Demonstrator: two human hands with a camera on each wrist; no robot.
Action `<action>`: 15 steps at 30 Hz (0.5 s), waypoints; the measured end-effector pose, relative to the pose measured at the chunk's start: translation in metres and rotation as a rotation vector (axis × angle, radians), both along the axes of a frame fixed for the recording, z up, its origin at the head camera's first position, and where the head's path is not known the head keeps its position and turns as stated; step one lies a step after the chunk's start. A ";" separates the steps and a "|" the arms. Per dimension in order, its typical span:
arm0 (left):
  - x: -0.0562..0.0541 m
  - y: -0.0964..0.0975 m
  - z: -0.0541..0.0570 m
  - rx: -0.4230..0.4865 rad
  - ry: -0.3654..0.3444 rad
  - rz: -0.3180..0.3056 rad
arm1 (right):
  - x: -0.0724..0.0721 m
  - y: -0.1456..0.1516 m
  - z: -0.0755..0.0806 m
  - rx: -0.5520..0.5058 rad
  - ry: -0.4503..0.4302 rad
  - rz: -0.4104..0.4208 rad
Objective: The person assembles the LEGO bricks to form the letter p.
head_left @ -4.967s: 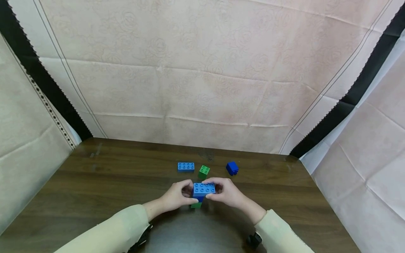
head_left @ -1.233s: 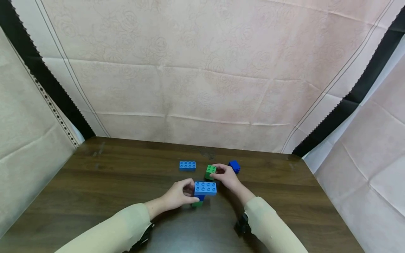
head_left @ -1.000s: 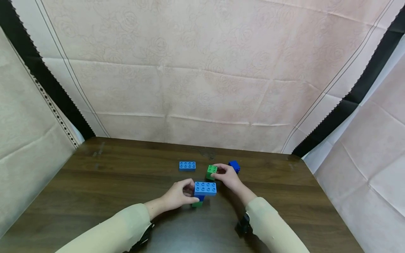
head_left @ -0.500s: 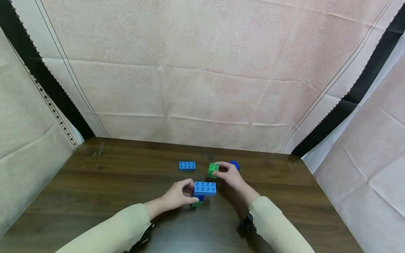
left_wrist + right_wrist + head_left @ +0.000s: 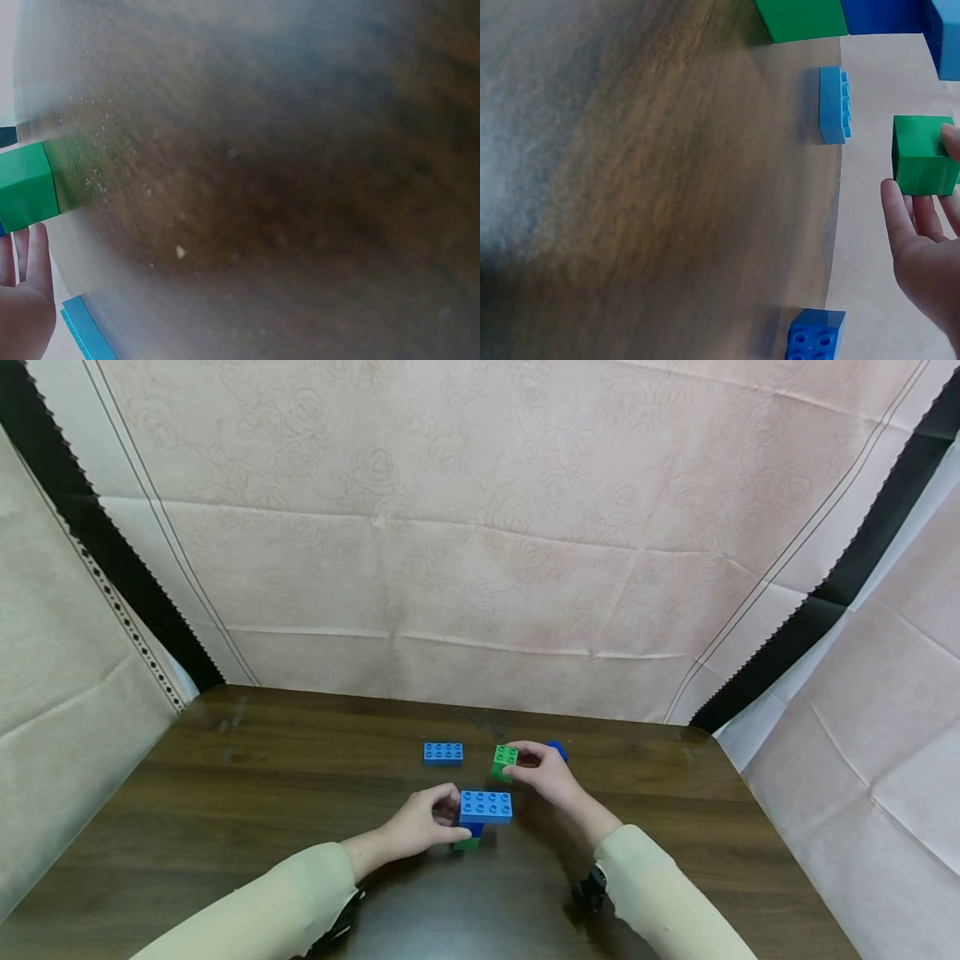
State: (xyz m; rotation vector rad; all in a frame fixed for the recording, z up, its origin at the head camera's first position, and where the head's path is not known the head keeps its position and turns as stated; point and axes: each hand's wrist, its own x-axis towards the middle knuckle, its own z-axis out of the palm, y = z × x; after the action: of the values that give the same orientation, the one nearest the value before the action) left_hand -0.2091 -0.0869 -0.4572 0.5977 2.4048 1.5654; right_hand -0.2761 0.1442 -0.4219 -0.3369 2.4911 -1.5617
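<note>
Pale patterned cloth point(image 5: 480, 527) hangs behind a dark wood-grain table point(image 5: 262, 827). At left, the left hand point(image 5: 420, 820) grips the lower part of a stack point(image 5: 486, 807), thumb and fingers curled round it: green below, dark blue between, a light-blue eight-stud brick on top overhanging to the right. Beyond it, on the far side, lies a loose light-blue brick point(image 5: 443, 754). Farther right, the right hand point(image 5: 551, 772) pinches a green four-stud brick point(image 5: 504, 760); that hand has left the stack, and the brick is now lifted clear of the table. Rightmost, a dark-blue brick point(image 5: 557, 748) is partly hidden behind the right hand.
</note>
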 end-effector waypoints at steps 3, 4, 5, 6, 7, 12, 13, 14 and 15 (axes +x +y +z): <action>0.000 0.000 0.000 0.002 0.001 0.000 | 0.000 0.000 0.001 0.004 0.013 0.016; 0.000 0.000 0.000 0.003 0.001 0.000 | 0.001 0.001 0.002 0.007 0.022 0.022; 0.001 0.000 0.000 0.004 0.002 -0.001 | 0.001 0.000 0.003 0.009 0.026 0.023; 0.001 0.000 0.000 0.006 0.001 -0.001 | 0.002 0.001 0.004 0.012 0.031 0.024; 0.001 0.000 0.000 0.007 0.001 -0.001 | 0.002 0.001 0.005 0.014 0.033 0.024; 0.000 0.000 0.000 0.010 0.003 -0.001 | 0.004 0.001 0.011 -0.002 0.056 0.031; 0.000 0.000 0.000 0.009 0.004 -0.001 | 0.004 0.002 0.013 -0.012 0.059 0.032; 0.000 0.000 0.000 0.010 0.005 -0.001 | 0.005 0.002 0.014 -0.020 0.063 0.031; 0.000 0.000 0.000 0.010 0.008 -0.001 | 0.006 0.002 0.017 -0.027 0.065 0.030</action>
State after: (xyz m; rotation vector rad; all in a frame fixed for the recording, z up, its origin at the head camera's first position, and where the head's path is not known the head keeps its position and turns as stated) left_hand -0.2089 -0.0869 -0.4569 0.6083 2.4032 1.5777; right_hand -0.2706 0.1461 -0.4053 -0.4337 2.5028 -1.5991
